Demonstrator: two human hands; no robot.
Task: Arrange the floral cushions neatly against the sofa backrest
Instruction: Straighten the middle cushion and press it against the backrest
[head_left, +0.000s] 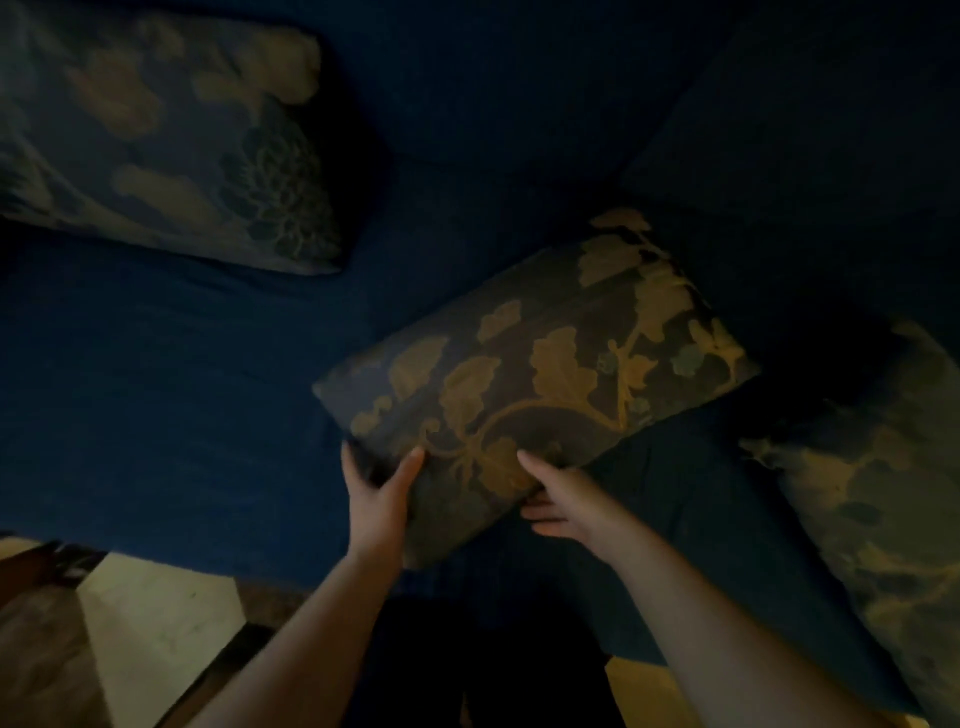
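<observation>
A dark floral cushion with gold leaves (545, 364) lies tilted on the blue sofa seat (171, 395), its far corner reaching toward the backrest (493, 78). My left hand (379, 493) grips its near left corner, thumb on top. My right hand (561, 493) holds its near edge, thumb on top and fingers underneath. A second floral cushion (166, 130) leans at the upper left against the backrest. A third floral cushion (883, 499) lies at the right edge of the view.
The room is dim. The sofa's dark blue cover fills most of the view. Pale floor tiles (156, 623) and a brown patterned mat (47, 649) show at the lower left, in front of the seat edge.
</observation>
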